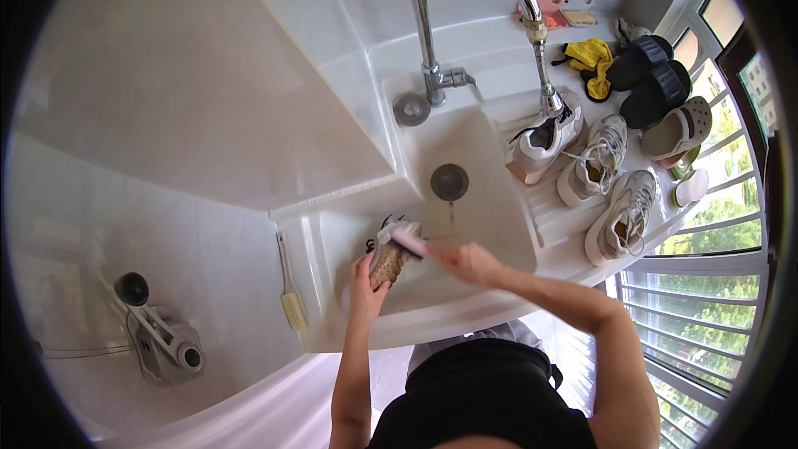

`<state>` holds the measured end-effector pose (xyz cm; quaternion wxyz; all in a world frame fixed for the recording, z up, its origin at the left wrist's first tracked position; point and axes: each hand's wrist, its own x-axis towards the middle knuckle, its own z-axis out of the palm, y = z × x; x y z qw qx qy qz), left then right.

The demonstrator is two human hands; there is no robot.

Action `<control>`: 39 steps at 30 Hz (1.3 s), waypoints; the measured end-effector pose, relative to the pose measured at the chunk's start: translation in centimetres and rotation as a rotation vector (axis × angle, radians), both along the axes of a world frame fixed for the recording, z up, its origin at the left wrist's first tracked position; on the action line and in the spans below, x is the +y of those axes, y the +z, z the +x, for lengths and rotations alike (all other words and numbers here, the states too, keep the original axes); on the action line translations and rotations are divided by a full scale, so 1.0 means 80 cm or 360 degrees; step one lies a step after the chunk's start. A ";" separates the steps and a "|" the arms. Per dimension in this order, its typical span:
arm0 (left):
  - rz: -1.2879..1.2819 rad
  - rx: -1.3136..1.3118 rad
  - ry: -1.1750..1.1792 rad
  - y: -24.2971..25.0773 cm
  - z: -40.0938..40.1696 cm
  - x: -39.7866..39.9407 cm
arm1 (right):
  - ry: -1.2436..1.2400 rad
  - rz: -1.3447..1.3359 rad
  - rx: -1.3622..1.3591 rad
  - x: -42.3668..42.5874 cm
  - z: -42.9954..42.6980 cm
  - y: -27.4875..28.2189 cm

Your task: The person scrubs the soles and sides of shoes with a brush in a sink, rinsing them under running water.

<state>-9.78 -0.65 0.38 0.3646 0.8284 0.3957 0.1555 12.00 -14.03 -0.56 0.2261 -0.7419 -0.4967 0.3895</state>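
Inside the white laundry sink [492, 243], my left hand [366, 293] grips a shoe [388, 265] by its lower end. The shoe is tilted so its brown, dirty-looking sole faces up, with black laces showing at its far side. My right hand [467, 263], slightly blurred, is closed around a pink brush [408, 242]. The brush lies against the upper part of the sole; its bristles are mostly hidden. Past the shoe is the dark round drain [449, 182], with a thin brownish streak running from it.
A chrome gooseneck faucet [426, 31] arches over the sink. On the ridged right ledge stand a white sneaker [536, 149], several other shoes, black slides [654, 93], a grey clog [678, 128] and a yellow cloth [589, 56]. A long-handled brush [292, 305] rests at the left rim.
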 end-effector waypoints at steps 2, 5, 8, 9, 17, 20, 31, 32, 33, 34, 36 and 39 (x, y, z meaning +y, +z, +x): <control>-0.0026 0.0051 -0.0060 -0.002 -0.007 0.004 | -0.0019 -0.0010 -0.0003 -0.004 -0.027 0.026; -0.0098 0.0166 -0.0056 -0.023 -0.036 0.008 | 0.0035 -0.0055 -0.0047 0.006 -0.033 0.006; -0.0108 0.0200 0.0016 -0.025 -0.030 0.004 | 0.0003 -0.0123 -0.0209 0.029 -0.006 -0.054; -0.0077 0.0188 0.0025 -0.022 -0.028 0.004 | -0.0101 -0.0161 -0.0311 0.038 0.002 -0.067; 0.0215 0.0205 -0.0076 -0.026 -0.030 -0.001 | 0.0016 -0.0197 -0.0374 0.023 -0.005 -0.036; 0.0314 0.0272 -0.0234 -0.012 -0.011 -0.001 | -0.0081 -0.0464 -0.0565 0.022 0.035 -0.077; 0.0470 0.0477 -0.0605 0.007 -0.002 0.002 | -0.0093 -0.0474 -0.0497 0.007 0.048 -0.040; 0.0549 0.0426 -0.0717 0.008 0.004 0.007 | -0.0170 -0.0426 -0.0502 0.000 0.050 -0.037; 0.0633 0.0386 -0.0822 0.010 0.007 0.011 | -0.0239 -0.0368 -0.0498 -0.002 0.048 -0.032; 0.0638 0.0382 -0.0830 0.008 0.013 0.012 | -0.0249 -0.0366 -0.0501 -0.011 0.050 -0.026; 0.0556 0.0181 -0.1055 -0.002 0.029 0.009 | -0.0419 -0.0267 -0.0573 -0.038 0.057 -0.013; 0.0707 0.0084 -0.1255 -0.019 0.051 0.000 | -0.0614 -0.0144 -0.0525 -0.061 0.063 -0.013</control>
